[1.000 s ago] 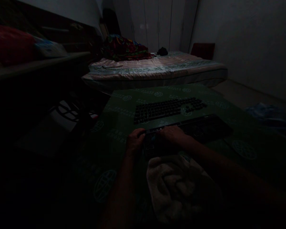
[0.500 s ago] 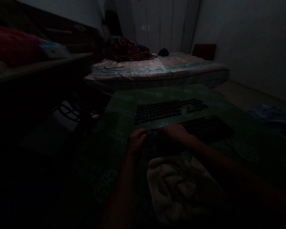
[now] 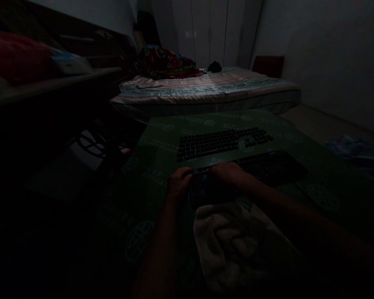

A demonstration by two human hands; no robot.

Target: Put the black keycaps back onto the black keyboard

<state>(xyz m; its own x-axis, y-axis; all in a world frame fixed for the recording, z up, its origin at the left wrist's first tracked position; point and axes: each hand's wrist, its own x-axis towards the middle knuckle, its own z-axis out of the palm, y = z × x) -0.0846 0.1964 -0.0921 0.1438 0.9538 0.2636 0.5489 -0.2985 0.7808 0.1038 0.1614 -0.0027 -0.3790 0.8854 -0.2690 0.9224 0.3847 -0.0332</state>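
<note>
One end of a black keyboard body point(image 3: 282, 166) is gripped by the left hand point(image 3: 177, 185), with the thumb laid at the upper corner and the other fingers folded in. Just to the right of that hand, the same keyboard body is touched by the right hand point(image 3: 230, 172), whose knuckles are bent and whose fingertips are hidden; whether anything is pinched there cannot be told in the dim light. Under both hands, the keyboard body is laid on a green patterned tabletop point(image 3: 154, 160), and its far end is stretched out to the right of the right hand. Just beyond the hands, black keycaps point(image 3: 210, 143) are set out in rows. Nearer than the right hand, a crumpled pale cloth point(image 3: 227, 245) is placed. Well beyond both hands, a bed point(image 3: 221, 92) is seen.
</note>
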